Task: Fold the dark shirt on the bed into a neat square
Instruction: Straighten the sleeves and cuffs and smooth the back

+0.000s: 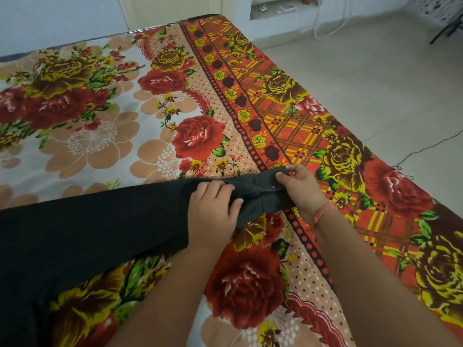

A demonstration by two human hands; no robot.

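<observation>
The dark shirt (pixel 100 229) lies stretched across the bed from the lower left to the middle right, folded lengthwise into a long strip. Its collar end with a small metal snap button (pixel 274 187) points right. My left hand (pixel 213 209) rests palm down on the cloth just behind the collar, fingers curled into the fabric. My right hand (pixel 300 186) pinches the collar end between thumb and fingers; a pink thread band circles that wrist.
The bed carries a floral sheet (pixel 150 108) with red roses and an orange checked border. Its right edge drops to a pale tiled floor (pixel 375 83), where a thin cable (pixel 426 149) lies. A white wall unit stands at the far back.
</observation>
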